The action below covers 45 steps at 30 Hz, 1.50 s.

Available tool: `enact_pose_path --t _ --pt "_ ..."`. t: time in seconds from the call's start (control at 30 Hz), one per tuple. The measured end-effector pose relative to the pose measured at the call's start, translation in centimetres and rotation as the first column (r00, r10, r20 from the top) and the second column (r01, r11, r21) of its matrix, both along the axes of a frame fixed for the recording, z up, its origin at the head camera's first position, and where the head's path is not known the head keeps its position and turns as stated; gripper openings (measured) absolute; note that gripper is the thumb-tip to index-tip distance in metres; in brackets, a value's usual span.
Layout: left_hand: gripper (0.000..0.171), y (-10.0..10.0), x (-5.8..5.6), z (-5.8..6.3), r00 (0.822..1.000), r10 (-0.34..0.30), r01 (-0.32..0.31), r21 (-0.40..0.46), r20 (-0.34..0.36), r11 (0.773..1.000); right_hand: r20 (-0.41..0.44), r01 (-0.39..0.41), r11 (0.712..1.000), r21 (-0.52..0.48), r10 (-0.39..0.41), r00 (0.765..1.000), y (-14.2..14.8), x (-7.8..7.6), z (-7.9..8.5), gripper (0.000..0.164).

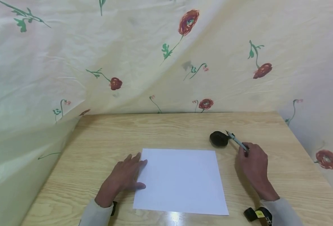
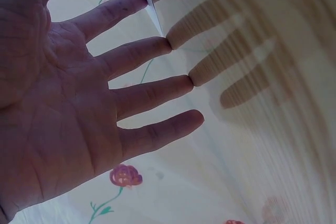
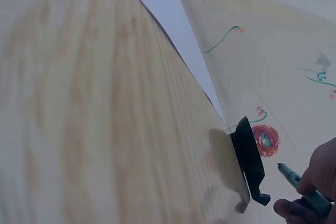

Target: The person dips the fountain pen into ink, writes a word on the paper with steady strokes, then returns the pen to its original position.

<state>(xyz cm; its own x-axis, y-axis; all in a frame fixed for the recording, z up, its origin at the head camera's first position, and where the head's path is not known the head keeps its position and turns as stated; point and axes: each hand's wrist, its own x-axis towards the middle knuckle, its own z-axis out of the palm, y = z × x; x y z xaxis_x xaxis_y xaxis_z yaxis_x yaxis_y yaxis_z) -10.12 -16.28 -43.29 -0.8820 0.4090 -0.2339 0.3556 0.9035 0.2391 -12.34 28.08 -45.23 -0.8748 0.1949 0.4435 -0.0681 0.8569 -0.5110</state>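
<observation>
A white sheet of paper [image 1: 180, 182] lies flat on the wooden table. My left hand [image 1: 125, 174] is spread at its left edge, with thumb and index fingertips over the paper. In the left wrist view, the straight, parted fingers of the left hand [image 2: 105, 87] meet the tabletop at their tips. To the right of the paper, my right hand [image 1: 254, 160] pinches a grey-green pen [image 1: 237, 141], its dark tip pointing up and left. Close by the pen lies a black rounded object [image 1: 219, 138]; the right wrist view shows a bent tab on this black object [image 3: 249, 156].
The wooden table [image 1: 98, 135] reaches back to a cream cloth [image 1: 143, 56] printed with red flowers, which also hangs at both sides. A black wrist device with a yellow label [image 1: 259, 214] sits at the right sleeve.
</observation>
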Motion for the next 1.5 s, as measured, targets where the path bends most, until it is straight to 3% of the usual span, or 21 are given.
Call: enact_pose_path --t 0.4,0.73,0.87,1.1,1.5 --pt "0.087 -0.1 0.0 -0.3 1.000 0.008 -0.007 0.012 -0.001 1.000 -0.181 -0.003 0.997 -0.081 -0.012 0.983 -0.3 -0.1 -0.3 0.024" --pt "0.086 -0.2 0.1 -0.6 1.000 0.003 -0.003 0.026 -0.008 1.000 -0.374 -0.023 0.993 -0.116 -0.022 0.927 -0.3 -0.2 -0.5 0.019" --pt "0.086 -0.2 0.1 -0.8 1.000 -0.004 0.004 0.020 -0.016 1.000 -0.414 -0.016 0.992 -0.122 -0.036 0.909 -0.4 -0.2 -0.5 0.017" --pt "0.086 -0.3 0.2 -0.9 1.000 -0.013 0.013 0.017 -0.027 1.000 -0.435 -0.063 0.975 -0.214 -0.037 0.900 -0.6 -0.1 -0.7 0.019" --pt "0.086 -0.2 0.2 -0.9 0.999 -0.010 0.011 0.023 -0.034 1.000 -0.348 -0.024 0.949 -0.314 -0.091 0.933 -1.1 -0.1 -1.3 0.019"
